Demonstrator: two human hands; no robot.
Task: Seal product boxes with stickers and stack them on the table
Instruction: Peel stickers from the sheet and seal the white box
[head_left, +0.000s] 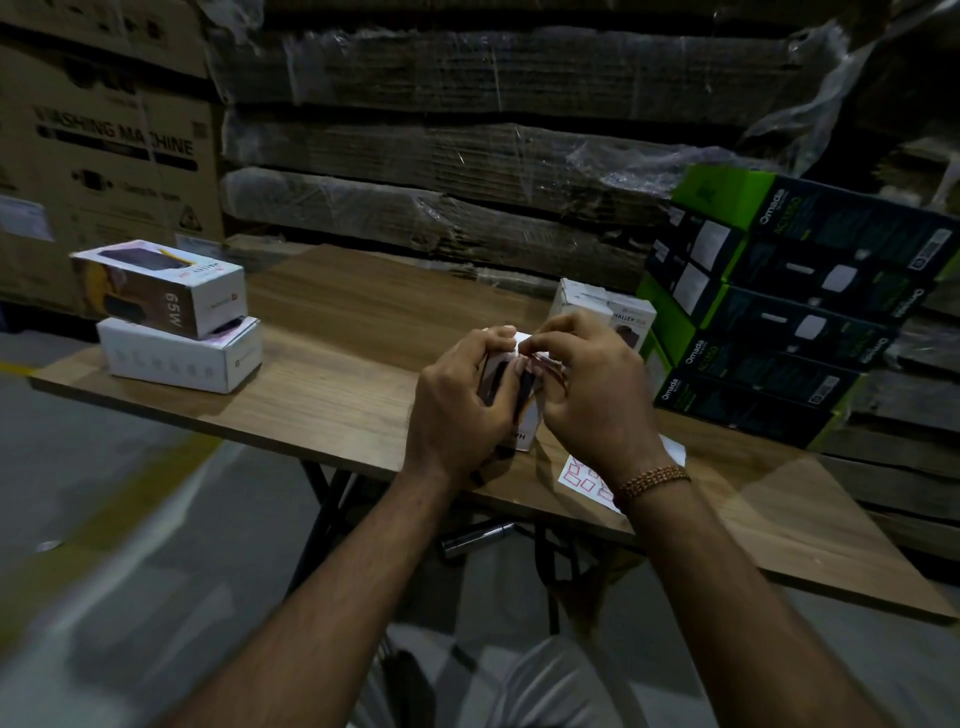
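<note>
At the far left stands a large brown carton (104, 156) printed "WASHING MACHINE", behind the wooden worktop (337, 364). On the worktop's left end a white box (179, 358) lies flat, and a "65W" product box (161, 288) sits on top of it, turned at an angle. Near the middle, just above the worktop's front edge, the person's left hand (457, 415) wraps its fingers around a small white product box (519, 415), gripping its left side. The right hand (587, 395), with a beaded bracelet (652, 480) at the wrist, closes on the same box from the right, thumb and forefinger pinched together at its top edge; whether a sticker sits between them cannot be told. Under the right wrist lies a white sticker sheet (584, 480) with red outlines. Behind the hands stands another white "HALLEY" box (597, 312). At the right, green-and-black Omada boxes (779, 322) are stacked, leaning.
</note>
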